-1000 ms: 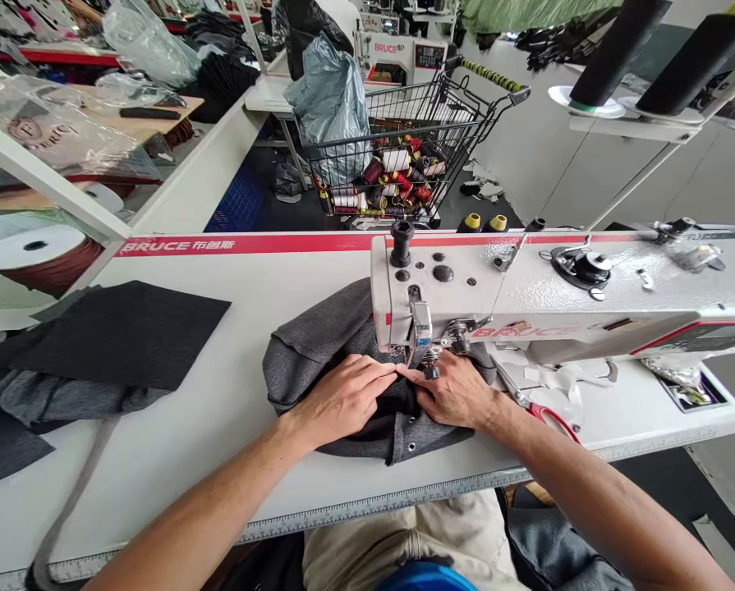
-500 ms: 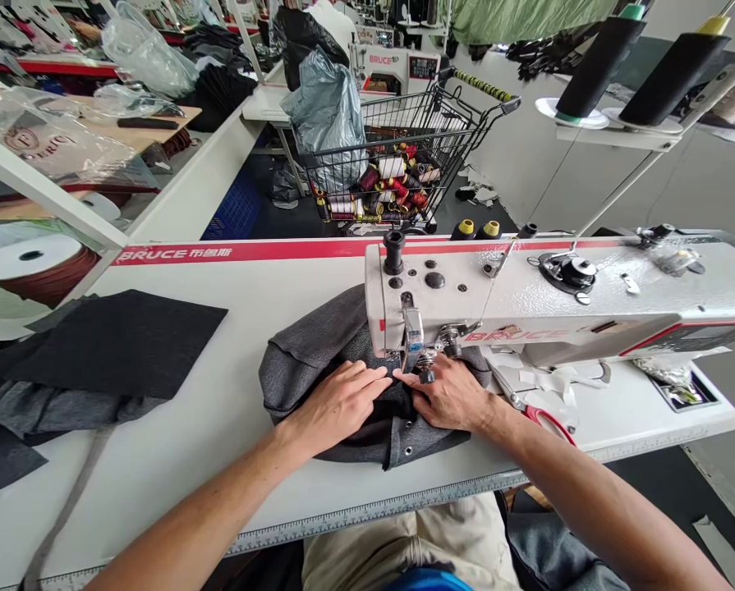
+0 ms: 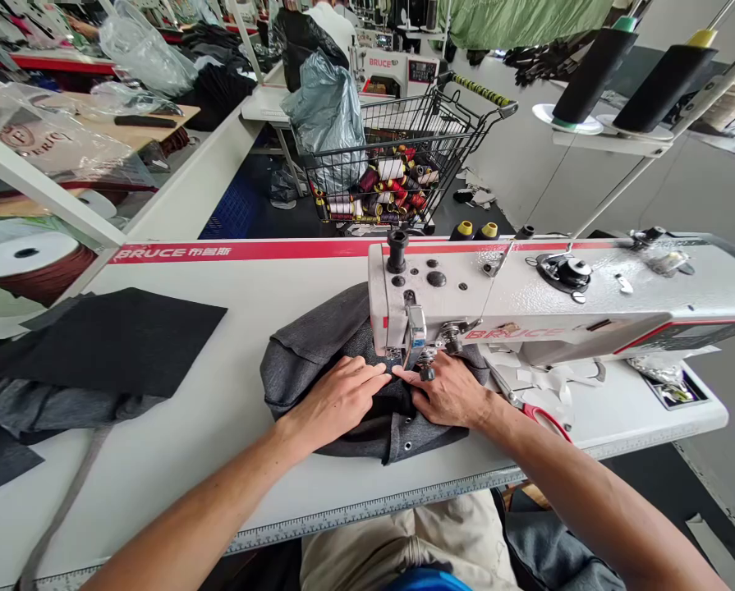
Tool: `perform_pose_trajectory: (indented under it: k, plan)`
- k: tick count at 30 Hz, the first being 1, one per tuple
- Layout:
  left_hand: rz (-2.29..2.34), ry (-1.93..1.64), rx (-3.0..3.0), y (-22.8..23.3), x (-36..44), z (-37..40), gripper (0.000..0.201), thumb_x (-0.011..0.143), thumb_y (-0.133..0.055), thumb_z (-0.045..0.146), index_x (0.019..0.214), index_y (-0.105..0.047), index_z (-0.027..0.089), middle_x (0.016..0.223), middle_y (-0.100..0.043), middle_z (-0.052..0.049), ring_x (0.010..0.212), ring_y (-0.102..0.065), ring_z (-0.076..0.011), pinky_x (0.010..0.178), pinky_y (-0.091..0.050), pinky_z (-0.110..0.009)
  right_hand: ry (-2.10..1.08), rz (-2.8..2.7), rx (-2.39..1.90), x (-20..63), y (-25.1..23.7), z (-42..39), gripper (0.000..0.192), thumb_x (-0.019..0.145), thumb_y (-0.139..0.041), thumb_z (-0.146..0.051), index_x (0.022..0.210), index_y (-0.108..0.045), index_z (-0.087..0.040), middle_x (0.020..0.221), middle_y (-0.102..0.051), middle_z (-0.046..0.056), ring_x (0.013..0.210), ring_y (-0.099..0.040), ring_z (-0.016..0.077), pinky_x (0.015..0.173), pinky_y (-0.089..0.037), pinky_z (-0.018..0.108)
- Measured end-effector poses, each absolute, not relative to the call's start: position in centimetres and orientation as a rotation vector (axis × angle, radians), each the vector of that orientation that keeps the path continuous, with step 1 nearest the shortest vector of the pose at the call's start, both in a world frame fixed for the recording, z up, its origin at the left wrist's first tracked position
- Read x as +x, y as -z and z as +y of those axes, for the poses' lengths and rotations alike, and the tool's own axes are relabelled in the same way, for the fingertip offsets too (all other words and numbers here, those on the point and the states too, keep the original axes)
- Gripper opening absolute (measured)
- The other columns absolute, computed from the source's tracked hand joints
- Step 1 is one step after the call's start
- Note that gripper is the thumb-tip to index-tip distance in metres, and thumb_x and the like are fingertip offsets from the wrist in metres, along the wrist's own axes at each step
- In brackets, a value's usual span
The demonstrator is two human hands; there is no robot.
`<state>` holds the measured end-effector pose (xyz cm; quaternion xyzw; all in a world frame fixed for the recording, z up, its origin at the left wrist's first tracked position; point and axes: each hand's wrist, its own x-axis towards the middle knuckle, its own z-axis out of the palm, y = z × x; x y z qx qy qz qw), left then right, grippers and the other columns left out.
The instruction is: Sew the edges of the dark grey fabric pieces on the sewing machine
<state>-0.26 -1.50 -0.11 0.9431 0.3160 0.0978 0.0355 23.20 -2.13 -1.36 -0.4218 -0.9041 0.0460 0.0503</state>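
A dark grey garment (image 3: 318, 349) with metal eyelets lies bunched under the head of a white sewing machine (image 3: 496, 287). My left hand (image 3: 346, 392) rests on the cloth just left of the needle area, its fingers closed together on the fabric. Close to the presser foot on the other side, my right hand (image 3: 447, 390) grips the same garment, index finger pointing toward the left fingertips. The undersides of both hands and the needle tip are hidden. Red-handled scissors (image 3: 545, 419) lie to the right of my right hand.
Dark fabric pieces (image 3: 126, 345) are stacked at the left of the table. Black thread cones (image 3: 594, 78) stand above the machine at upper right. Beyond the table is a shopping cart (image 3: 404, 123) of thread spools. A ruler strip (image 3: 367, 517) runs along the front edge.
The camera view has shifted very slightly. Both hands keep nearly the same place on the garment beside the presser foot.
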Motion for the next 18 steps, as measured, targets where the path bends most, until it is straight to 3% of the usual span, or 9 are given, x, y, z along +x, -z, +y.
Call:
perform_pose_trajectory:
  k: [9,13,18]
  plan:
    - [0.980,-0.281,2.902,0.2,-0.3,-1.5,0.039,0.087,-0.044,0.003,0.120,-0.058,0.017,0.111,-0.062,-0.006,0.093,-0.054,-0.0185,0.086,-0.044,-0.034,-0.116,-2.808,-1.295,23.1,0.6,-2.4,0.043,0.091,-0.051,-0.029,0.135,-0.053,-0.027,0.119,-0.063,0.010,0.105,-0.054,0.0280,0.088,-0.048,0.041]
    - [0.969,-0.306,2.894,0.2,-0.1,-1.8,0.039,0.087,-0.044,0.003,0.122,-0.057,0.015,0.117,-0.059,-0.007,0.098,-0.054,-0.0192,0.089,-0.044,-0.035,-0.081,-2.889,-1.111,22.8,0.7,-3.3,0.038,0.095,-0.043,-0.015,0.131,-0.055,-0.016,0.133,-0.056,0.011,0.112,-0.053,0.0251,0.096,-0.044,0.041]
    - [0.924,-0.349,2.900,0.2,-0.1,-2.1,0.033,0.088,-0.044,0.004,0.116,-0.058,0.013,0.111,-0.061,-0.009,0.103,-0.054,-0.0209,0.090,-0.045,-0.036,-0.129,-2.886,-1.040,22.8,1.3,-4.3,0.036,0.097,-0.040,-0.014,0.130,-0.053,-0.010,0.137,-0.052,0.014,0.115,-0.052,0.0252,0.098,-0.044,0.041]
